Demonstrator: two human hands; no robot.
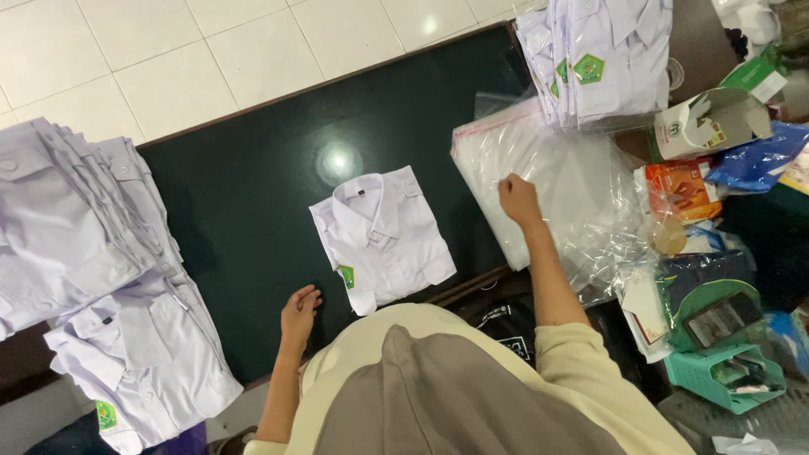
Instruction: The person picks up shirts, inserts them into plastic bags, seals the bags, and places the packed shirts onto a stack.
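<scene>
A folded white shirt [383,236] with a green badge lies in the middle of the dark green table [253,194]. My left hand [299,313] rests open on the table just left of the shirt's near corner, holding nothing. My right hand [518,200] reaches to the right of the shirt, its fingers closed on the top of a stack of clear plastic bags [565,185].
Piles of folded white shirts [84,253] cover the table's left end. Bagged shirts [598,59] are stacked at the far right. Boxes, packets and a green basket [716,371] crowd the right side. White floor tiles [211,50] lie beyond the table.
</scene>
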